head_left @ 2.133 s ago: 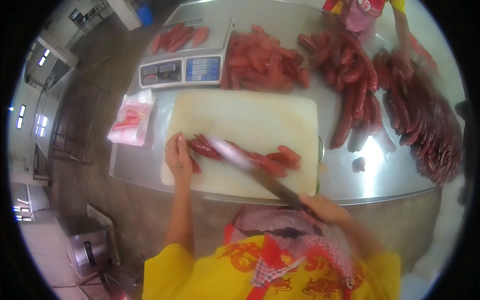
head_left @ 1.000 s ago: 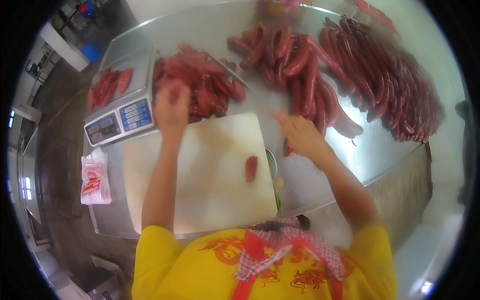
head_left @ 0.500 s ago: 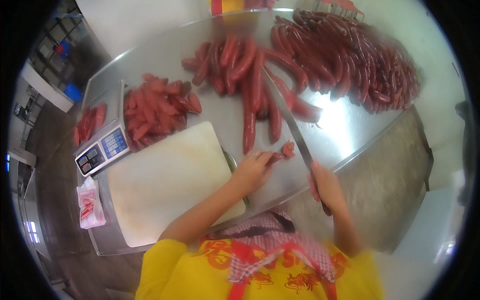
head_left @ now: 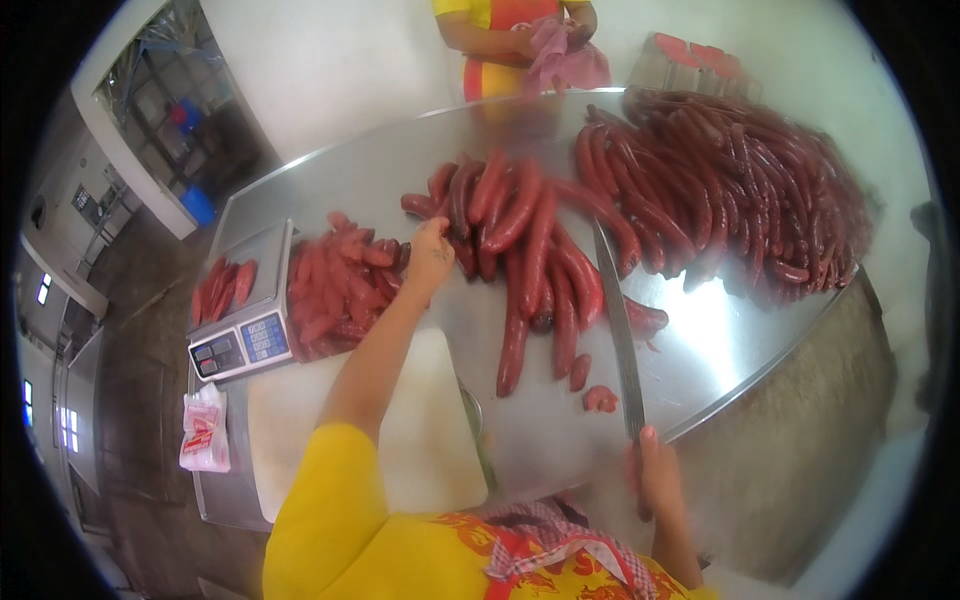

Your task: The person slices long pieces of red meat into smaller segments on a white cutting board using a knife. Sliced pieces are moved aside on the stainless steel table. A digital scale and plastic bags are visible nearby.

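My right hand (head_left: pixel 660 472) grips a long knife (head_left: pixel 621 335), its blade slanting away from me over the steel table. My left hand (head_left: pixel 430 258) reaches forward to the near left side of a bunch of whole red sausages (head_left: pixel 520 205). Its fingers are bent and close against a sausage there; the fingertips are partly hidden. Between the bunch and the knife lie a short sausage end (head_left: pixel 580 372) and a crumpled reddish scrap (head_left: pixel 600 399). Left of my left hand is a heap of cut sausage pieces (head_left: pixel 345 275).
A white cutting board (head_left: pixel 300 420) lies before me. A digital scale (head_left: pixel 240 345) holds several pieces at left, with a plastic packet (head_left: pixel 205 430) below it. A large sausage pile (head_left: pixel 740 190) covers the far right. Across the table, a person (head_left: pixel 510 40) holds a pink cloth (head_left: pixel 568 55).
My left hand has left the small sausage piece near the board and moved forward to the bunch. The knife stays in my right hand. My view has tilted up, showing the other person.
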`<control>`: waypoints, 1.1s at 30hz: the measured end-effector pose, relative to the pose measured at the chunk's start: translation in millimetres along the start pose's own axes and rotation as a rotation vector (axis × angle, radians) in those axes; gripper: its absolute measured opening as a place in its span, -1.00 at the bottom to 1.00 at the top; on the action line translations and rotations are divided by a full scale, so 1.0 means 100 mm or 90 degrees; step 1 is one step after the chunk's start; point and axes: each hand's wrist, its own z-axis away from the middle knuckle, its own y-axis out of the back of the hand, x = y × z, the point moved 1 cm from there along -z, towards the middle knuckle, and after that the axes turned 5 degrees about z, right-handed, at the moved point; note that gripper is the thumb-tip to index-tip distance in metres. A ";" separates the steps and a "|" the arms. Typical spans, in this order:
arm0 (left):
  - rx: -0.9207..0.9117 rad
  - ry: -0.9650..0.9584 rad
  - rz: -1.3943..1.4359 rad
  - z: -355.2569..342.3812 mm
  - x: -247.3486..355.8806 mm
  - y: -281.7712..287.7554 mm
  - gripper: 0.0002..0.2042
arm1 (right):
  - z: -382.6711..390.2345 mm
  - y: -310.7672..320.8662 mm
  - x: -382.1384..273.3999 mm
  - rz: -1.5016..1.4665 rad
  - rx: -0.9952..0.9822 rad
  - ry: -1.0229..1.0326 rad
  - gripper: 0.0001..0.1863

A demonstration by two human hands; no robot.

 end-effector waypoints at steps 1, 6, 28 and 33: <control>-0.006 -0.005 -0.073 -0.09 -0.20 -0.08 -0.64 | -0.03 -0.04 -0.02 -0.016 -0.010 0.003 -0.33; -0.134 0.176 -0.161 -0.37 -0.77 -0.42 -0.53 | -0.15 -0.17 -0.11 0.021 0.015 0.001 -0.36; 0.391 0.625 0.429 2.85 2.17 1.51 -0.67 | 0.13 -0.69 -0.32 0.035 -0.225 0.065 -0.46; -0.010 0.743 0.519 3.22 2.12 1.86 -0.63 | 0.22 -0.81 -0.36 0.101 -0.293 0.080 -0.46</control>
